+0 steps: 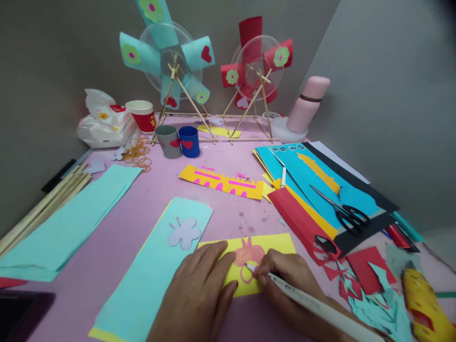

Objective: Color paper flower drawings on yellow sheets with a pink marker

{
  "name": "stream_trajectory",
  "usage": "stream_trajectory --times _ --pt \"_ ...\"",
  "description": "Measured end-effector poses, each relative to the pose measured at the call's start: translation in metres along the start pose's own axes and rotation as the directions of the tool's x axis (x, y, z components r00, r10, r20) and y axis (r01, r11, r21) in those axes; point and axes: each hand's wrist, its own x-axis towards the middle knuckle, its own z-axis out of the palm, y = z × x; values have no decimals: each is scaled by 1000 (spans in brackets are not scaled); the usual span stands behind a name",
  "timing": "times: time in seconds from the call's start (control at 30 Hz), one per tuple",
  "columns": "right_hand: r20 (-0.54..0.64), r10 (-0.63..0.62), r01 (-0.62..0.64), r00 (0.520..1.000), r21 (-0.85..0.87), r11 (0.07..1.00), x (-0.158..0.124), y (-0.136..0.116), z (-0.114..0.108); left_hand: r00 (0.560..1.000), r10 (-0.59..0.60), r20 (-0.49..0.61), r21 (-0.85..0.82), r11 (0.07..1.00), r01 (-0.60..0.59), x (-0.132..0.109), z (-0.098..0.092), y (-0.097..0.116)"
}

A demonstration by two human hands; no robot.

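A yellow paper strip (281, 241) lies before me with a pink drawing (245, 256) on it, its upper part coloured in and a loop outlined below. My right hand (288, 280) grips a white marker (313, 306), whose tip meets the drawing near the loop. Fingers spread flat, my left hand (199, 285) presses on the left side of the yellow paper. Beside that hand is a light blue paper strip (142, 280) over yellow paper, with a pale lilac butterfly cutout (184, 232) on it.
Scissors (342, 206) rest on blue paper at right, near red scraps (370, 270). An orange and pink paper cutout (221, 182) lies ahead. Behind stand two cups, a blue one (189, 141) and a grey one (170, 141), paper wheels on stick frames (174, 76) and a pink bottle (308, 104).
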Motion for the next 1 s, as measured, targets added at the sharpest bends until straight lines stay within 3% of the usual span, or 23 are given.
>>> stream_trajectory --times 0.37,1.0 --pt "6 18 -18 1000 -2 1000 0 -1 0 1000 -21 13 -15 1000 21 -1 -1 1" --pt "-19 -81 80 997 -23 997 6 -6 -1 1000 -25 14 -17 1000 25 0 1 0"
